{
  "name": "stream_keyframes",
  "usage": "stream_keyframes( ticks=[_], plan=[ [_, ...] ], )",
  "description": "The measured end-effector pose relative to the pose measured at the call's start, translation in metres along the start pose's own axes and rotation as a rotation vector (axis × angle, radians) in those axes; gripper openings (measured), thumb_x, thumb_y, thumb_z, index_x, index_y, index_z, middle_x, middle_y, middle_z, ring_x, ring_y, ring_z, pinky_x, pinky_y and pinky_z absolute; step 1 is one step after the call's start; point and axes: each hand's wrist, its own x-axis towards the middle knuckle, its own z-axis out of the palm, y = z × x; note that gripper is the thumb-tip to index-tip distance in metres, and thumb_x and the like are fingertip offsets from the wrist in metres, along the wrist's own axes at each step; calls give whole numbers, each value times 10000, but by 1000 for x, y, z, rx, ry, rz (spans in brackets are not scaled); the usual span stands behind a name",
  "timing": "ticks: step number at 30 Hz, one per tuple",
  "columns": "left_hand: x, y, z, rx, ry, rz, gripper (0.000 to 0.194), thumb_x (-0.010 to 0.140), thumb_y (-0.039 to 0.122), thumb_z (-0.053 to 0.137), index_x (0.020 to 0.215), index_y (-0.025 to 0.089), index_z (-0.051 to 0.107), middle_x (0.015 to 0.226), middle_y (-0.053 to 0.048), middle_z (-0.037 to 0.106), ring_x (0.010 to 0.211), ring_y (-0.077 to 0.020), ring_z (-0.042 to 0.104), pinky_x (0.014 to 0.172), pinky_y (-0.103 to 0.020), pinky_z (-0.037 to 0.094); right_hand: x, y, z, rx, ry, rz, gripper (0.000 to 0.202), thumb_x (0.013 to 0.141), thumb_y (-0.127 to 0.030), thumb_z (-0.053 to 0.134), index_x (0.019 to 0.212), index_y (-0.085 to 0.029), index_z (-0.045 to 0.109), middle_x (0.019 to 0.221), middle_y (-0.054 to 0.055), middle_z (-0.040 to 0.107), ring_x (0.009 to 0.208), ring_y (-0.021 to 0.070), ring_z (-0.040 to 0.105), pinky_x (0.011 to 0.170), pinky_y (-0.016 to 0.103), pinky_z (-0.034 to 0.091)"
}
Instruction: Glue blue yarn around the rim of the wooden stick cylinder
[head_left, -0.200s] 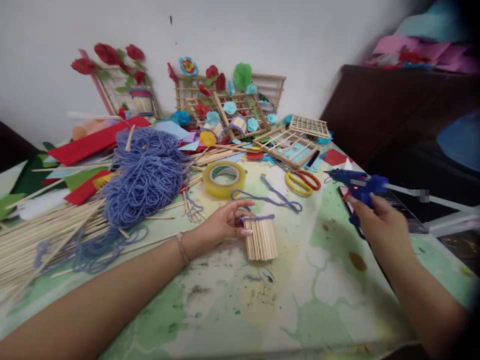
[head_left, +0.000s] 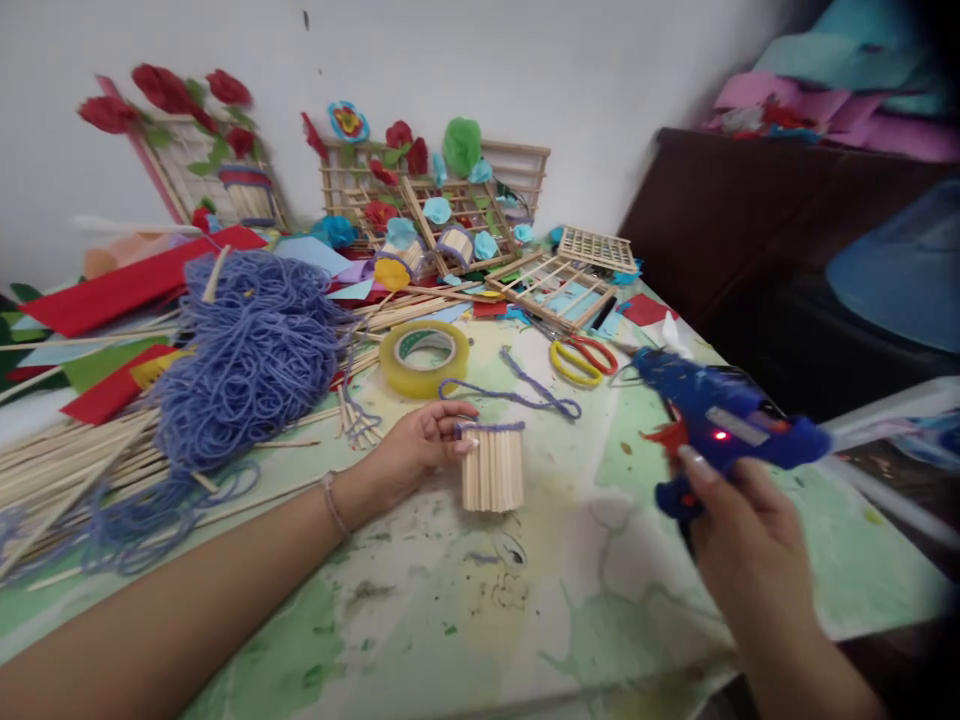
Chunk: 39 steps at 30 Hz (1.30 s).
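Note:
My left hand (head_left: 427, 442) grips the upper left rim of a small pot made of wooden sticks (head_left: 493, 470). Purple yarn runs along the pot's top edge, and the pot stands upright on the table. On the right, my right hand (head_left: 750, 530) is closed round the handle of a blue hot glue gun (head_left: 720, 415), whose red light is lit. Its nozzle points left, and a glue stick sticks out of the back. Just behind the pot lies a loose length of purple yarn (head_left: 517, 398), with a roll of yellow tape (head_left: 391, 375) beside it.
Scissors (head_left: 576, 362) with red and yellow handles lie beyond the pot. A heap of purple yarn (head_left: 251, 350) sits on the left, over wooden sticks (head_left: 90, 470) and coloured paper. Stick frames (head_left: 562, 290) and paper flowers (head_left: 461, 147) crowd the back against the wall.
My right hand has brought the glue gun up and nearer to me. My left hand keeps its hold on the pot. The whole view has shifted a little to the right.

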Motion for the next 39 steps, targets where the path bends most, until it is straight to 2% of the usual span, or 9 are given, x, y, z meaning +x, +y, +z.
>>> stream_keyframes(
  ticks=[5, 9, 13, 17, 22, 27, 31, 34, 39],
  plan=[
    [0, 2, 4, -56, 113, 48, 372, 631, 154, 786, 941, 164, 581, 797, 21, 628, 727, -82, 589, 689, -185, 476, -40, -8, 38, 456, -266, 205, 252, 707, -403, 703, 867, -212, 667, 909, 69, 695, 831, 214, 654, 675, 329, 520],
    [0, 0, 8, 22, 161, 79, 370, 687, 226, 754, 991, 181, 548, 851, 16, 621, 744, -94, 589, 647, -190, 495, -49, -21, 54, 599, -369, 212, 177, 795, -345, 622, 920, -227, 663, 1038, 69, 667, 774, 158, 629, 633, 283, 489],
    [0, -2, 11, 104, 185, 75, 366, 741, 347, 701, 1016, 182, 526, 750, 25, 591, 561, -70, 536, 462, -155, 426, -53, -18, 59, 622, -429, 211, 166, 811, -322, 605, 932, -216, 646, 768, 30, 630, 600, 97, 511, 513, 213, 382],
    [-2, -2, 13, 131, 139, 39, 395, 783, 422, 642, 1060, 176, 506, 725, 19, 580, 471, -56, 490, 361, -136, 339, -57, -3, 58, 488, -408, 221, 197, 805, -358, 612, 900, -186, 634, 641, -8, 530, 523, 77, 423, 475, 207, 328],
    [-7, -6, 15, 82, -9, 110, 629, 695, 199, 744, 1229, 246, 415, 1210, -57, 539, 860, -132, 614, 633, -193, 508, -59, 7, 55, 292, -350, 135, 229, 794, -391, 616, 864, -174, 640, 600, -13, 506, 479, 82, 399, 458, 227, 327],
    [-9, -8, 16, 83, -38, 105, 531, 734, 184, 704, 1191, 212, 435, 1017, -42, 604, 699, -99, 617, 558, -172, 460, -58, 13, 55, 192, -251, 84, 225, 757, -392, 650, 815, -174, 650, 560, -3, 501, 471, 105, 423, 406, 228, 329],
    [-7, -4, 15, 96, -109, 30, 342, 831, 365, 568, 1086, 152, 491, 957, -100, 630, 651, -142, 624, 442, -185, 377, -60, 15, 56, 177, -224, 62, 209, 737, -372, 674, 799, -177, 633, 584, 0, 517, 479, 102, 433, 401, 220, 335],
    [-8, -6, 17, 239, -107, -3, 365, 850, 436, 513, 1077, 152, 493, 946, -101, 618, 669, -148, 615, 461, -202, 380, -61, 14, 56, 224, -198, 104, 211, 737, -353, 684, 833, -180, 609, 606, -6, 519, 467, 89, 412, 399, 216, 324],
    [-19, -13, 24, 824, -133, 197, 415, 839, 382, 553, 1192, 187, 454, 964, -69, 567, 807, -156, 553, 694, -280, 454, -62, 11, 55, 334, -202, 121, 175, 766, -316, 668, 845, -185, 584, 559, -30, 484, 444, 78, 403, 397, 207, 314]
  ],
)
